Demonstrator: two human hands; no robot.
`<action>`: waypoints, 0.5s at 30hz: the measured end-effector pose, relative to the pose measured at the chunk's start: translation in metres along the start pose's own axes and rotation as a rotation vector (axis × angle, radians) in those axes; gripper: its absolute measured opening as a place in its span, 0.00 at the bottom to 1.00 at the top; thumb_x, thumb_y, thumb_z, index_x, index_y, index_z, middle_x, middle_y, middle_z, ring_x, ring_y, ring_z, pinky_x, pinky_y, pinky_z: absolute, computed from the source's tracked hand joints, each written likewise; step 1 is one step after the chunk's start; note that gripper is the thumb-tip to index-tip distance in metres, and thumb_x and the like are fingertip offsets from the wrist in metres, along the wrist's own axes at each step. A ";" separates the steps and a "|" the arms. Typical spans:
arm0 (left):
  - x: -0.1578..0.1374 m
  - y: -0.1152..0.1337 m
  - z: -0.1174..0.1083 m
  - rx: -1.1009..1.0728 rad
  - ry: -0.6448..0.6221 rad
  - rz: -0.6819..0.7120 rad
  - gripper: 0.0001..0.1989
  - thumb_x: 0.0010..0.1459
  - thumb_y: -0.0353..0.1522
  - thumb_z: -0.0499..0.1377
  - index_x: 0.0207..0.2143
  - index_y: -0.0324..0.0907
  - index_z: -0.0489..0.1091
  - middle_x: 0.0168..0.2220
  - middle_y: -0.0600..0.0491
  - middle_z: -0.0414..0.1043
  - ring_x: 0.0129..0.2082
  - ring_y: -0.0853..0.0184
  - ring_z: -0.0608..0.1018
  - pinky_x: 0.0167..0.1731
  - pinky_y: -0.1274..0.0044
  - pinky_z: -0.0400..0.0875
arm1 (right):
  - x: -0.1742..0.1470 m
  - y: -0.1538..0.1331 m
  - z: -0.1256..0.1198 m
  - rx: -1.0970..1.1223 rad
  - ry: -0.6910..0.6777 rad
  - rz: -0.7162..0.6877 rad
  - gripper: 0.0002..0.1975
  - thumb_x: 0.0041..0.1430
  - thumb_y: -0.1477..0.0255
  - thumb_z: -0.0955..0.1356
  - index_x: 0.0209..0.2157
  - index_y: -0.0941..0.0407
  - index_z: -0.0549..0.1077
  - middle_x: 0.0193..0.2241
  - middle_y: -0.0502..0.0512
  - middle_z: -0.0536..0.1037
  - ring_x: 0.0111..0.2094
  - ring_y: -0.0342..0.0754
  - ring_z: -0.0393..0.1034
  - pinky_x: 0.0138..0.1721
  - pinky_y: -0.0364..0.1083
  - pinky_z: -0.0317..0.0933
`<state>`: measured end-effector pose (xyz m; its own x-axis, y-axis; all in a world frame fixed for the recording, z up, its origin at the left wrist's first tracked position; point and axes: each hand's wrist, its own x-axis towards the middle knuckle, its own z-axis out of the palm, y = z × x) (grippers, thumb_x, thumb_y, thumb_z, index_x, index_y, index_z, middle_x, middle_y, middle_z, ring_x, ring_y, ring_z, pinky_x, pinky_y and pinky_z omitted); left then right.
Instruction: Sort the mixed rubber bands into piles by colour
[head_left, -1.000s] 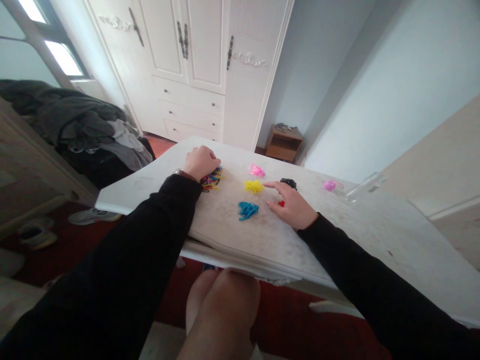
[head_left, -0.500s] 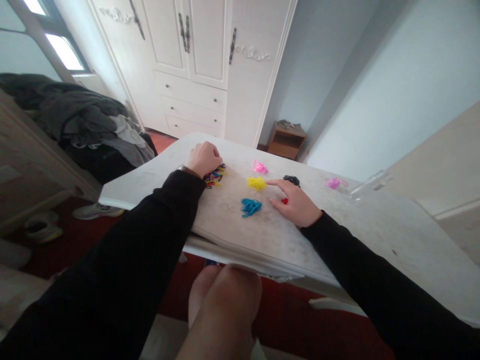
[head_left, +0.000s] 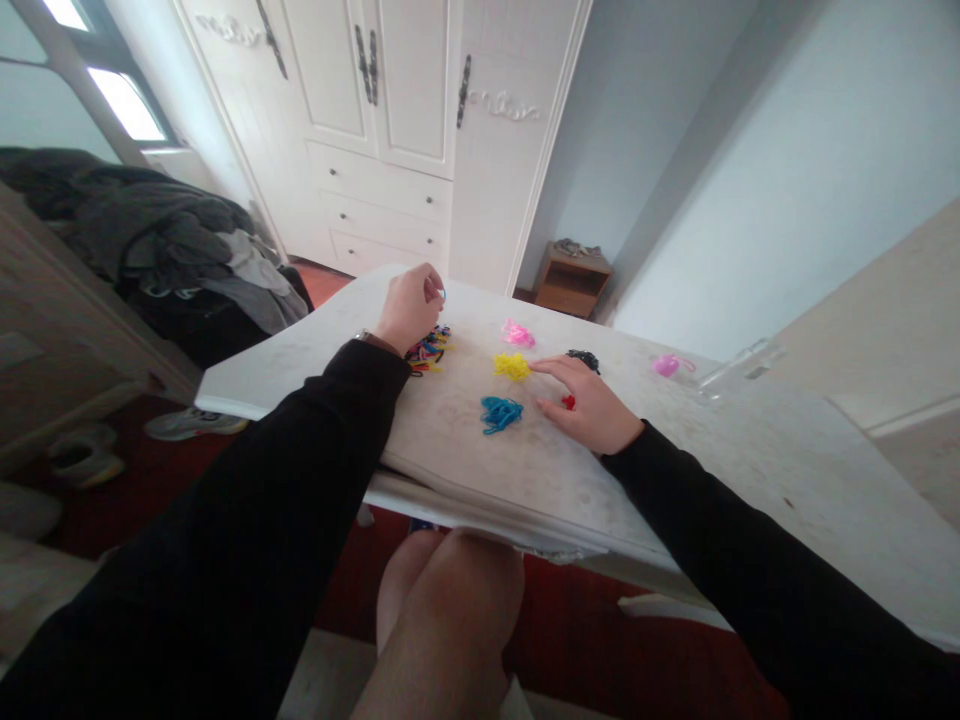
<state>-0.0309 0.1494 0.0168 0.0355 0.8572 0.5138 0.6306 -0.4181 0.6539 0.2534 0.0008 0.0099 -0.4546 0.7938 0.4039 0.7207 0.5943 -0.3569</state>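
Blue and thin, a band (head_left: 444, 295) sat pinched in the left hand (head_left: 409, 308) near the far table edge (head_left: 480, 294). Fingers spread, the right hand (head_left: 590, 405) rested beside yellow bands (head_left: 511, 367).

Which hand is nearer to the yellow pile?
Right. The right hand is just right of the yellow pile; the left hand is farther away, to its left, by the multicoloured pile.

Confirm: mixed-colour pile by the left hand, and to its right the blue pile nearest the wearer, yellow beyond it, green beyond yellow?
Not green: the head view shows a pink pile beyond the yellow pile. The blue pile and mixed-colour pile, by the left hand, are as you said.
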 end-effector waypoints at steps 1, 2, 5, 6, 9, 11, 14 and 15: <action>-0.001 0.002 0.000 -0.062 -0.012 0.006 0.07 0.53 0.23 0.61 0.35 0.40 0.72 0.32 0.50 0.79 0.34 0.63 0.81 0.40 0.71 0.76 | 0.000 0.000 0.000 0.001 0.003 0.001 0.22 0.59 0.71 0.70 0.55 0.56 0.77 0.55 0.64 0.80 0.57 0.62 0.74 0.62 0.65 0.65; -0.002 0.004 0.001 -0.121 -0.029 0.012 0.07 0.53 0.23 0.62 0.35 0.40 0.71 0.33 0.50 0.79 0.34 0.64 0.82 0.38 0.72 0.77 | 0.000 -0.001 0.000 0.002 0.006 0.002 0.21 0.59 0.71 0.70 0.54 0.55 0.77 0.55 0.63 0.80 0.57 0.62 0.73 0.62 0.64 0.65; -0.006 0.011 0.001 -0.259 -0.088 0.038 0.10 0.52 0.28 0.68 0.35 0.40 0.70 0.36 0.49 0.80 0.36 0.64 0.83 0.38 0.73 0.78 | 0.000 -0.002 -0.001 0.006 0.008 -0.001 0.20 0.58 0.73 0.71 0.53 0.53 0.77 0.53 0.61 0.81 0.55 0.61 0.74 0.61 0.63 0.66; -0.007 0.013 0.001 -0.294 -0.111 0.048 0.11 0.52 0.29 0.69 0.35 0.40 0.70 0.37 0.48 0.81 0.36 0.63 0.84 0.38 0.73 0.78 | 0.000 -0.003 -0.001 0.008 0.008 -0.004 0.19 0.58 0.73 0.71 0.52 0.53 0.78 0.52 0.61 0.81 0.55 0.61 0.74 0.60 0.63 0.66; -0.009 0.015 0.003 -0.369 -0.169 0.064 0.13 0.52 0.31 0.71 0.35 0.40 0.70 0.40 0.47 0.81 0.38 0.62 0.85 0.38 0.74 0.79 | 0.001 -0.005 -0.002 0.014 0.012 -0.009 0.17 0.58 0.73 0.71 0.50 0.53 0.78 0.51 0.60 0.81 0.54 0.61 0.74 0.60 0.62 0.66; -0.010 0.014 0.005 -0.368 -0.187 0.059 0.11 0.54 0.31 0.70 0.35 0.40 0.70 0.40 0.46 0.81 0.39 0.62 0.85 0.38 0.74 0.78 | 0.001 -0.006 -0.003 0.017 0.009 -0.004 0.16 0.58 0.73 0.71 0.49 0.53 0.79 0.51 0.61 0.81 0.54 0.61 0.74 0.60 0.62 0.65; -0.009 0.010 0.008 -0.311 -0.205 0.050 0.08 0.54 0.30 0.67 0.33 0.40 0.70 0.37 0.47 0.81 0.38 0.62 0.85 0.37 0.74 0.77 | 0.002 -0.006 -0.005 0.019 0.002 0.006 0.14 0.58 0.73 0.71 0.47 0.54 0.79 0.50 0.62 0.81 0.54 0.61 0.74 0.59 0.62 0.65; -0.008 0.008 0.008 -0.290 -0.216 0.058 0.07 0.54 0.30 0.67 0.33 0.40 0.71 0.37 0.47 0.81 0.37 0.62 0.85 0.37 0.74 0.77 | 0.002 -0.007 -0.005 0.018 0.003 0.006 0.14 0.58 0.73 0.71 0.47 0.55 0.79 0.50 0.62 0.81 0.53 0.61 0.74 0.59 0.62 0.65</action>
<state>-0.0194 0.1413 0.0133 0.2471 0.8606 0.4454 0.3780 -0.5088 0.7734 0.2503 -0.0022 0.0170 -0.4485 0.7973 0.4040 0.7143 0.5914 -0.3742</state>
